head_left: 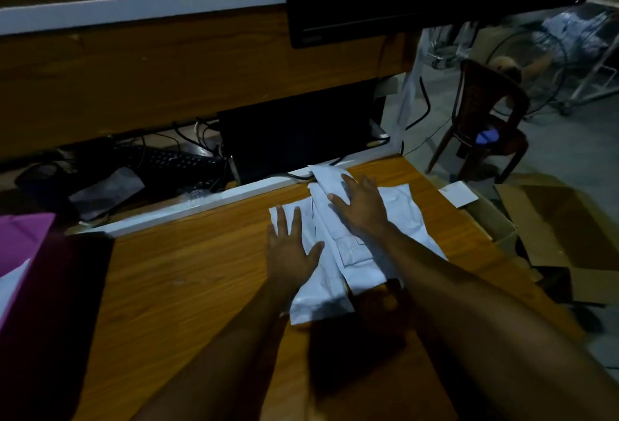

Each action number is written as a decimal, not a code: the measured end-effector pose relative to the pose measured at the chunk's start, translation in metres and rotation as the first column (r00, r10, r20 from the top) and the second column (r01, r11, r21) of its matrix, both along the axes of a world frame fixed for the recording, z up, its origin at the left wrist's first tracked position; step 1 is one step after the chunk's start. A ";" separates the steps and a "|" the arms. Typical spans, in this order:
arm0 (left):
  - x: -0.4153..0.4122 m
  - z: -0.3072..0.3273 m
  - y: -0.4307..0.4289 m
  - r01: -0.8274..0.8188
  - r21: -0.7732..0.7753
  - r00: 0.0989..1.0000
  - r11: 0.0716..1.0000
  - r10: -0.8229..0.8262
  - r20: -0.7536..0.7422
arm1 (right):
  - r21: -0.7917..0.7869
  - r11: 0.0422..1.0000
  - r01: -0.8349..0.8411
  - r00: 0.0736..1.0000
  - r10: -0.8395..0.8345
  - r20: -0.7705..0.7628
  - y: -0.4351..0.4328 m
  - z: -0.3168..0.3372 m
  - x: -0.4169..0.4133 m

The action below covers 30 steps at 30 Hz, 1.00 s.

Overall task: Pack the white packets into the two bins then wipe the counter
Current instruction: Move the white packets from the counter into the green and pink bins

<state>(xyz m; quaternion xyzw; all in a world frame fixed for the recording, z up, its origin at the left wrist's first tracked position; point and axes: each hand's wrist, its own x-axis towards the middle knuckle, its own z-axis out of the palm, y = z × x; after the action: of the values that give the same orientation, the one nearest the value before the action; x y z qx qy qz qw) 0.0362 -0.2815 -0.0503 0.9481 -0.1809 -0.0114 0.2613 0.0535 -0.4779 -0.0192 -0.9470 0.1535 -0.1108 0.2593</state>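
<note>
my left hand [290, 246] and right hand [360, 204] both lie flat with fingers spread on the heap of white packets [338, 253], gripping nothing. the heap sits on the wooden counter [187, 273], near its right edge. i'd rake the packets into one stack before lifting. bare wood lies left of the heap; a cardboard box [549, 233] stands open past the right edge.

Left hand [290, 246] and right hand [360, 202] flat, fingers spread, on white packets [348, 253] heaped on wooden counter [187, 280].
</note>
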 end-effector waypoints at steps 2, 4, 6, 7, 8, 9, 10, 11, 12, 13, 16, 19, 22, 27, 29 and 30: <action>0.000 -0.008 0.001 0.028 -0.041 0.999 0.999 -0.027 0.042 | -0.065 0.998 0.007 0.998 -0.011 -0.069 -0.003 -0.012 0.015; 0.001 -0.012 0.003 0.008 -0.125 1.000 0.992 -0.005 0.028 | -0.061 0.998 -0.006 0.992 -0.002 -0.129 -0.002 -0.024 0.022; 0.001 -0.012 0.004 -0.006 -0.200 1.000 0.980 0.012 0.028 | -0.043 0.999 0.018 0.989 -0.024 -0.143 -0.001 -0.033 0.025; 0.001 -0.012 0.006 0.002 -0.219 0.999 0.976 0.009 0.048 | -0.039 0.998 0.041 0.991 -0.046 -0.126 -0.001 -0.034 0.025; 0.002 -0.011 0.008 0.014 -0.228 0.997 0.974 0.003 0.072 | -0.036 0.997 0.066 0.993 -0.069 -0.095 0.000 -0.032 0.024; 0.002 -0.009 0.010 0.021 -0.231 0.996 0.973 0.000 0.090 | -0.035 0.996 0.088 0.995 -0.090 -0.050 0.001 -0.029 0.024; 0.002 -0.006 0.012 0.021 -0.235 0.995 0.972 0.002 0.100 | -0.034 0.994 0.106 0.994 -0.106 -0.009 0.001 -0.024 0.023; 0.003 -0.001 0.014 0.016 -0.238 0.994 0.971 0.010 0.108 | -0.041 0.992 0.119 0.993 -0.117 0.032 0.002 -0.019 0.022; 0.004 0.006 0.017 0.013 -0.241 0.992 0.970 0.018 0.124 | -0.047 0.990 0.130 0.990 -0.127 0.066 0.003 -0.012 0.020; 0.005 0.013 0.020 0.013 -0.245 0.989 0.969 0.024 0.147 | -0.047 0.989 0.138 0.986 -0.133 0.102 0.004 -0.004 0.018; 0.006 0.038 0.036 0.022 -0.289 0.978 0.957 0.040 0.207 | 0.079 0.987 0.142 0.959 -0.157 0.234 0.017 0.028 0.008; -0.007 0.065 0.062 0.042 -0.344 0.967 0.938 0.048 0.249 | 0.245 0.964 0.101 0.925 -0.182 0.333 0.048 0.056 -0.019; -0.034 0.087 0.094 0.048 -0.376 0.959 0.925 0.062 0.276 | 0.392 0.917 0.081 0.916 -0.223 0.332 0.098 0.077 -0.062; -0.089 0.108 0.165 0.018 -0.393 0.946 0.919 0.112 0.305 | 0.542 0.838 0.062 0.919 -0.260 0.297 0.199 0.090 -0.138; -0.109 0.116 0.197 -0.007 -0.395 0.942 0.919 0.138 0.306 | 0.563 0.825 0.048 0.931 -0.241 0.274 0.238 0.086 -0.160; -0.118 0.120 0.214 -0.017 -0.387 0.940 0.922 0.147 0.309 | 0.553 0.832 0.047 0.939 -0.226 0.260 0.257 0.084 -0.168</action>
<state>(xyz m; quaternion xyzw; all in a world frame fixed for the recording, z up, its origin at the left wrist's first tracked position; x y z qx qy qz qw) -0.0818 -0.0672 0.0693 0.8747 -0.1808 0.1947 0.4053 -0.1146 -0.2210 0.0643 -0.7920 0.2031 -0.2313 0.5272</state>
